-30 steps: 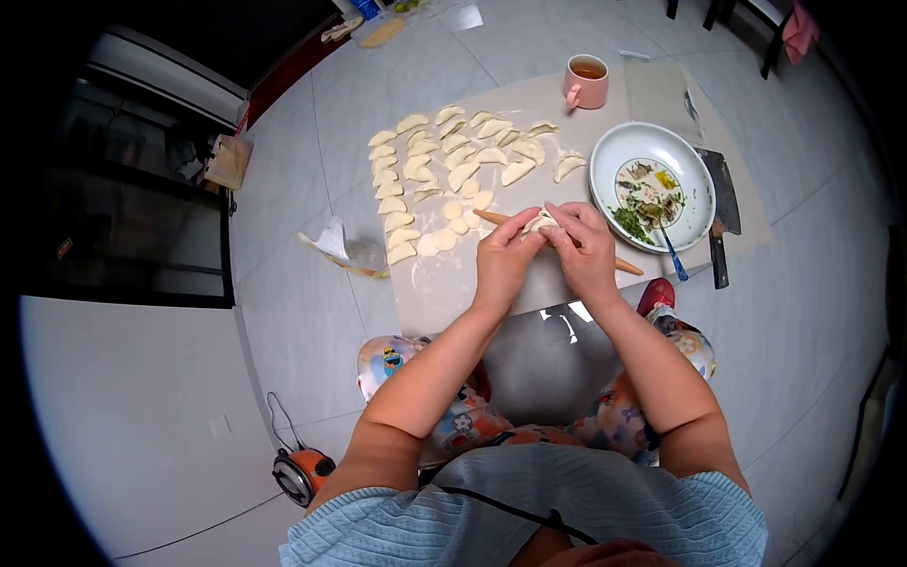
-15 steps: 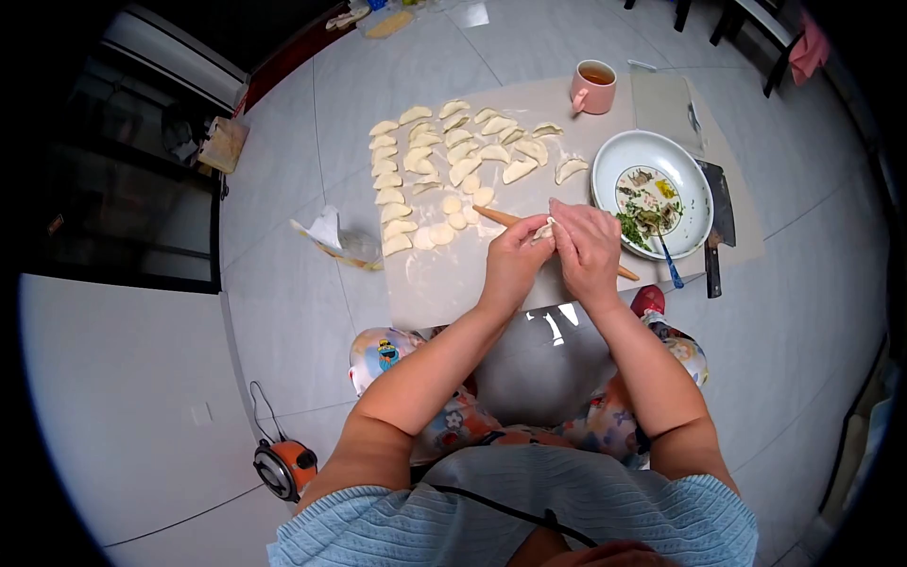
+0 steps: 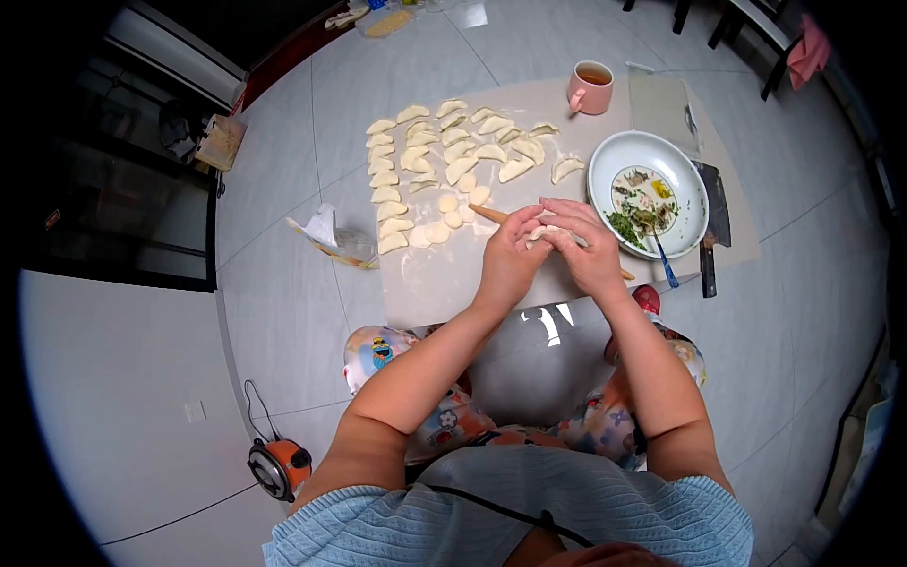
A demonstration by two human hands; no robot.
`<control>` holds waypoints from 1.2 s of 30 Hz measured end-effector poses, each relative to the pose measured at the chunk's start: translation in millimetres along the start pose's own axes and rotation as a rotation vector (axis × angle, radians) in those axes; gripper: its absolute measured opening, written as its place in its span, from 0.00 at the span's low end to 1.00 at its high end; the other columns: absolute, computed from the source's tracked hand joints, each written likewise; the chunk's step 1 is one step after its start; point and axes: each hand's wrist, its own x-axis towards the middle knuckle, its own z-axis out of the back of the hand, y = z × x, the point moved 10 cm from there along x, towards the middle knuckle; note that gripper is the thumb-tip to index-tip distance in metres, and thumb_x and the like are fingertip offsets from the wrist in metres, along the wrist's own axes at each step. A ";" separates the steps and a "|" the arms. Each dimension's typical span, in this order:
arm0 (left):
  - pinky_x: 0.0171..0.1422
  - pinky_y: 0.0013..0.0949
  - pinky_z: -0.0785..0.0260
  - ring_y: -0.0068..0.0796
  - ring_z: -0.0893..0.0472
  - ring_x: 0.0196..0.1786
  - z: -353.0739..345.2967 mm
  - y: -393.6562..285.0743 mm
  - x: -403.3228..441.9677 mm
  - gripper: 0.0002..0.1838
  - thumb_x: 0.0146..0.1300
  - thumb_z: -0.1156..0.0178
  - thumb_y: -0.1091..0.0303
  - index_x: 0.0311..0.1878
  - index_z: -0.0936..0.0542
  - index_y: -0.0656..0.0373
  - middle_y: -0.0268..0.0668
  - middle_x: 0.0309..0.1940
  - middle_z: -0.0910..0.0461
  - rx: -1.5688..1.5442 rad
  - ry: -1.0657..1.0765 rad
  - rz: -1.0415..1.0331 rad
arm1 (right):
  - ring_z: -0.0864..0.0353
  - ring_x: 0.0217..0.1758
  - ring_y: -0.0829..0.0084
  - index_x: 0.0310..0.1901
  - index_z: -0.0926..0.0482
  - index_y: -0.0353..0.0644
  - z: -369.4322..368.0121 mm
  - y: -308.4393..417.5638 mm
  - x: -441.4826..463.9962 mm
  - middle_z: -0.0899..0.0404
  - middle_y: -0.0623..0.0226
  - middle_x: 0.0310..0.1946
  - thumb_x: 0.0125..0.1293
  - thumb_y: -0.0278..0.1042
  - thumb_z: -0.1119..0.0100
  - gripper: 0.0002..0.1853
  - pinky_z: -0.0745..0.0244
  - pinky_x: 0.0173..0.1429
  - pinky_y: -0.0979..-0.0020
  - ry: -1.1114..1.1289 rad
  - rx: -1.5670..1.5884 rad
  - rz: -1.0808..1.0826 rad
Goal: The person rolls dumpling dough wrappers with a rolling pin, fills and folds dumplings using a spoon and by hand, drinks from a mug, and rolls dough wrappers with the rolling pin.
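Observation:
A pale dumpling (image 3: 542, 232) is held between my two hands, above the near part of the board. My left hand (image 3: 511, 251) grips it from the left, thumb and fingers pressed on the dough. From the other side my right hand (image 3: 584, 248) closes on it, fingers curled over the top. Under both hands lies a wooden rolling pin (image 3: 487, 214), its middle hidden. Several round dough wrappers (image 3: 437, 232) lie left of my hands. Beyond them, folded dumplings (image 3: 461, 168) stand in rows on the floured board (image 3: 425, 293).
A white bowl (image 3: 696, 231) with remains of chopped filling and a blue-handled spoon (image 3: 667, 263) stands at the right. Next to it lies a cleaver (image 3: 715, 213). A pink mug (image 3: 591, 92) of brown liquid sits at the back. An open bag (image 3: 333, 238) stands left of the board.
My fingers have shifted round the dumpling; the right fingers now reach further over it, and more of its pale edge shows. The whole view has moved slightly.

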 end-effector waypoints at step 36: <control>0.72 0.36 0.38 0.38 0.30 0.71 9.8 -15.2 9.7 0.10 0.68 0.43 0.74 0.46 0.14 0.66 0.46 0.55 0.18 0.342 -0.050 -0.161 | 0.24 0.33 0.77 0.49 0.26 0.38 -60.7 -46.8 -47.0 0.24 0.70 0.34 0.73 0.37 0.48 0.11 0.23 0.45 0.72 0.353 0.810 -0.800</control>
